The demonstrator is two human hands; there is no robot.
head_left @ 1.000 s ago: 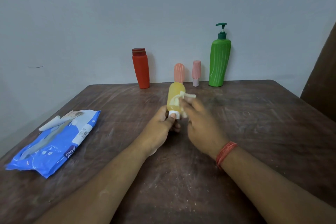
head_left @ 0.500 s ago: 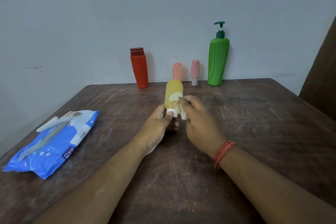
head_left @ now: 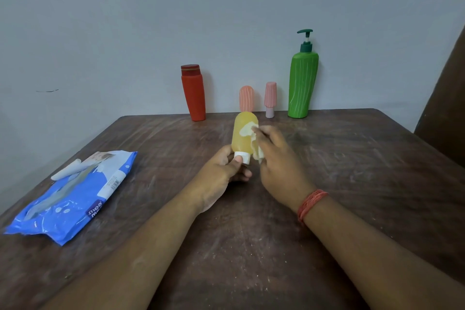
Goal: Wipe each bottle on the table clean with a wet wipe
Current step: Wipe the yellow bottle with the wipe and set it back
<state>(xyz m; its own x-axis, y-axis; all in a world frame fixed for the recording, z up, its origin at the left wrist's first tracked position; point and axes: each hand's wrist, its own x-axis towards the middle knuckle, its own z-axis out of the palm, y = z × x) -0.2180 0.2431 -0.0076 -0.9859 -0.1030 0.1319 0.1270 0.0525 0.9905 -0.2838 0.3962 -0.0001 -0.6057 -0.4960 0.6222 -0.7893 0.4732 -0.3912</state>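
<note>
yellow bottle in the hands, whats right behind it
Behind the yellow translucent bottle stands an orange-pink ribbed bottle at the grey wall. Only its rounded top shows; its lower part and base are covered by the yellow bottle.

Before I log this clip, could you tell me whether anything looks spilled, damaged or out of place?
Nothing spilled or damaged. The wooden table carries pale smears and specks, and the yellow bottle is held cap-down.

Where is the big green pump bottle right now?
In the head view the green pump bottle stands upright at the table's far edge by the wall, rightmost in the row, just right of the small pink bottle.
</note>
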